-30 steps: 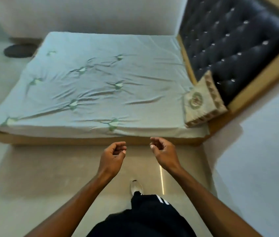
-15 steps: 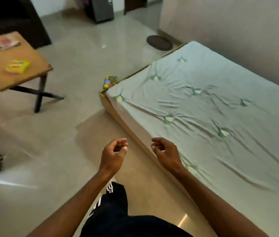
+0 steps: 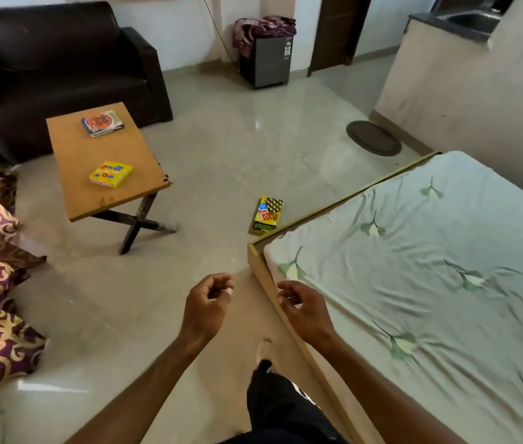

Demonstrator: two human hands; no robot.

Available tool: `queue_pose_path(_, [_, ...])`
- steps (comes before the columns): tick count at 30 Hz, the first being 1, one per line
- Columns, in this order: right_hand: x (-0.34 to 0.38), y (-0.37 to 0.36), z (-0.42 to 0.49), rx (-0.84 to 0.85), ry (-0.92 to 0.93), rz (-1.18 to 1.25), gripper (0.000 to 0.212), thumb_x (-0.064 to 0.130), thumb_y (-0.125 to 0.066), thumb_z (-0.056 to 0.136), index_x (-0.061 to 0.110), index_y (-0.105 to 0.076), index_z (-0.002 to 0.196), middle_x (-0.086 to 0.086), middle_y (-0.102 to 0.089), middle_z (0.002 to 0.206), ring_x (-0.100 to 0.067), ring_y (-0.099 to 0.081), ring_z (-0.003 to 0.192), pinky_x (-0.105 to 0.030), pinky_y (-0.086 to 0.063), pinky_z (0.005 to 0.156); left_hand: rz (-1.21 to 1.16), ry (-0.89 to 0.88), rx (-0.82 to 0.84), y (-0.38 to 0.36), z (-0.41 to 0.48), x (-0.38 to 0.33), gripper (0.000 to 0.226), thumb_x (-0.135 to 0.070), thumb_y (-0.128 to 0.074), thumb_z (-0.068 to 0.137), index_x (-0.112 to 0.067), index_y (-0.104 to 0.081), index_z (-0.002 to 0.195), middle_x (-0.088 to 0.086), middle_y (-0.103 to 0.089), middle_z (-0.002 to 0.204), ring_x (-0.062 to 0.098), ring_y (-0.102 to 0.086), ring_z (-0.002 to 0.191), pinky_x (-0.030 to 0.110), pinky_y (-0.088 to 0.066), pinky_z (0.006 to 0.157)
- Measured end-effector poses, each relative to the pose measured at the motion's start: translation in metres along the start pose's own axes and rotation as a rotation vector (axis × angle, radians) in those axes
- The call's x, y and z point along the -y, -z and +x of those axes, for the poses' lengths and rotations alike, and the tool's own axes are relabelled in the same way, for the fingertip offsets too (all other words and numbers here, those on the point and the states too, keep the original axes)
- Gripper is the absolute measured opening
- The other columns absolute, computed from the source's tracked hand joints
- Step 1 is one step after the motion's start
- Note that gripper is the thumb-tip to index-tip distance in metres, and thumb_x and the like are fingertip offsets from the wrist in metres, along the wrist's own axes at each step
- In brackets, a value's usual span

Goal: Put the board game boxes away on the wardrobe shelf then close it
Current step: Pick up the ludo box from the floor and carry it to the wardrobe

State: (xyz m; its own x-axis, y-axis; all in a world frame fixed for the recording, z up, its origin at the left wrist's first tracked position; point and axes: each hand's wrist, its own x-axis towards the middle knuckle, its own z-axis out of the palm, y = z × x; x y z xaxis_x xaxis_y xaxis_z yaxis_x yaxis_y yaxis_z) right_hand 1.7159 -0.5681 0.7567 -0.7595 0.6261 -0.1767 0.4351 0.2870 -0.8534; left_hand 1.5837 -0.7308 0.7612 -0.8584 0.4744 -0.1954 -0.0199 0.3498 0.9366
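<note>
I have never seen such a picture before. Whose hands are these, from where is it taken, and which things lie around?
The picture comes from a camera worn on a person's head, looking forward and down, so you see that person's own arms. The left hand and right hand hang loosely curled; neither holds anything. On the wooden table lie two game boxes: a yellow box and a round-patterned box. A third, colourful box lies on the floor beside the bed's corner. The bed is on the right, a dark sofa behind the table. No wardrobe is visible.
</note>
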Motion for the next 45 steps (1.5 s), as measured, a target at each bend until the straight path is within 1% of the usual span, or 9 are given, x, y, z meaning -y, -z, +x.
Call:
queue_pose_path(4, [0.013, -0.010, 0.117, 0.002, 0.015, 0.011, 0.027, 0.017, -0.063, 0.088, 0.022, -0.067, 0.114, 0.009, -0.071, 0.095, -0.002, -0.065, 0.086, -0.013, -0.051, 0.075, -0.004, 0.008, -0.015, 0.000, 0.109, -0.013, 0.025, -0.007, -0.064, 0.089, -0.025, -0.069, 0.107, -0.005, -0.074, 0.096, 0.007, -0.068, 0.091, 0.014, -0.050, 0.076])
queue_pose_path(8, [0.038, -0.011, 0.225, -0.016, -0.020, 0.046, 0.023, 0.018, -0.064, 0.088, 0.023, -0.069, 0.110, 0.010, -0.070, 0.091, 0.002, -0.064, 0.081, -0.007, -0.047, 0.072, 0.003, 0.052, -0.020, 0.001, 0.209, -0.034, 0.025, -0.007, -0.064, 0.089, -0.022, -0.069, 0.108, -0.003, -0.074, 0.097, 0.010, -0.069, 0.092, 0.014, -0.050, 0.076])
queue_pose_path(13, [0.065, -0.021, 0.351, 0.047, -0.067, 0.099, 0.023, 0.017, -0.063, 0.086, 0.024, -0.069, 0.108, 0.005, -0.071, 0.090, -0.008, -0.065, 0.076, -0.024, -0.053, 0.074, 0.021, 0.070, -0.027, 0.011, 0.327, -0.060, 0.025, -0.005, -0.064, 0.089, -0.020, -0.069, 0.108, -0.004, -0.074, 0.096, 0.010, -0.068, 0.091, 0.014, -0.050, 0.076])
queue_pose_path(21, [0.092, -0.053, 0.543, -0.072, -0.089, 0.104, 0.023, 0.008, -0.065, 0.085, 0.020, -0.069, 0.105, 0.008, -0.069, 0.082, 0.005, -0.061, 0.068, -0.009, -0.046, 0.067, 0.117, 0.064, 0.094, 0.032, 0.547, -0.074, 0.027, -0.002, -0.061, 0.089, -0.020, -0.069, 0.108, -0.007, -0.074, 0.097, 0.004, -0.067, 0.092, 0.017, -0.051, 0.081])
queue_pose_path(27, [0.105, -0.065, 0.665, -0.376, -0.258, 0.188, 0.024, 0.008, -0.067, 0.084, 0.018, -0.070, 0.106, 0.003, -0.072, 0.083, -0.001, -0.063, 0.069, -0.016, -0.047, 0.068, 0.289, -0.071, 0.416, 0.019, 0.736, -0.128, 0.026, -0.002, -0.062, 0.089, -0.022, -0.069, 0.103, -0.008, -0.073, 0.094, -0.002, -0.066, 0.085, 0.017, -0.050, 0.078])
queue_pose_path(31, [0.109, -0.061, 0.707, -0.560, -0.386, 0.271, 0.024, 0.009, -0.066, 0.084, 0.021, -0.070, 0.104, 0.004, -0.072, 0.085, -0.001, -0.063, 0.074, -0.011, -0.046, 0.067, 0.399, -0.177, 0.647, -0.020, 0.825, -0.159, 0.024, -0.006, -0.062, 0.089, -0.024, -0.069, 0.104, -0.009, -0.072, 0.094, -0.001, -0.066, 0.085, 0.011, -0.049, 0.075])
queue_pose_path(39, [0.067, -0.045, 0.784, -0.875, -0.630, 0.429, 0.024, 0.013, -0.063, 0.087, 0.019, -0.068, 0.110, 0.006, -0.070, 0.096, -0.006, -0.065, 0.087, -0.013, -0.046, 0.071, 0.674, -0.340, 1.124, -0.169, 0.945, -0.175, 0.028, -0.007, -0.062, 0.088, -0.033, -0.065, 0.099, -0.009, -0.071, 0.094, 0.008, -0.067, 0.089, 0.020, -0.049, 0.078])
queue_pose_path(43, [0.034, -0.048, 0.824, -0.994, -0.780, 0.546, 0.022, 0.015, -0.064, 0.085, 0.023, -0.069, 0.105, 0.007, -0.069, 0.090, -0.007, -0.065, 0.084, -0.022, -0.051, 0.076, 0.846, -0.440, 1.311, -0.245, 0.984, -0.168, 0.025, -0.010, -0.062, 0.088, -0.024, -0.068, 0.108, -0.007, -0.071, 0.096, 0.007, -0.066, 0.085, 0.026, -0.053, 0.082])
queue_pose_path(45, [0.015, -0.052, 0.844, -1.094, -0.900, 0.622, 0.022, 0.012, -0.063, 0.085, 0.021, -0.070, 0.103, 0.006, -0.068, 0.089, -0.008, -0.064, 0.083, -0.016, -0.048, 0.072, 0.951, -0.467, 1.397, -0.281, 1.003, -0.160, 0.028, -0.013, -0.061, 0.088, -0.020, -0.068, 0.114, -0.005, -0.071, 0.100, 0.010, -0.066, 0.086, 0.031, -0.055, 0.086])
